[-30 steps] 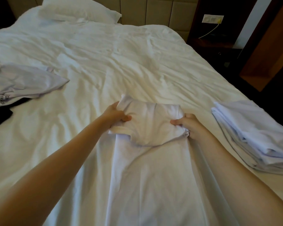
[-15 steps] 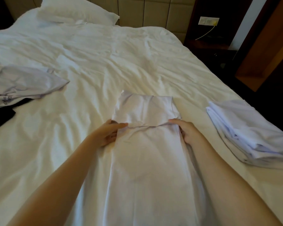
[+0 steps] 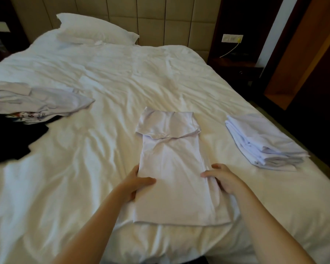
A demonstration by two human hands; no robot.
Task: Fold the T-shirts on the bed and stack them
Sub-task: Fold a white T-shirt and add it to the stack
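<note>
On my feed: white T-shirt [image 3: 171,168] lies mid-bed, folded into a narrow lengthwise strip, collar end doubled over toward me, hem end near the foot edge of the bed [image 3: 122,73].

Left hand [image 3: 135,185] is on the strip's left edge, about halfway along. The thumb lies across the top and the fingers are tucked under the cloth, so it's pinching the edge.

Right hand [image 3: 223,180] sits on the right edge at the same level, thumb on the fabric and fingers curled at the edge. I read it as holding the shirt, but the fingertips are partly hidden.

Stack of folded white shirts [image 3: 263,141] is off to the right near the bed's side edge, well apart from the strip.

Loose pile of unfolded shirts [image 3: 46,101] is far left, one with a colour print showing, and a black garment [image 3: 13,141] lies just beside and under it.

Pillow [image 3: 95,29] is at the headboard end.
</note>
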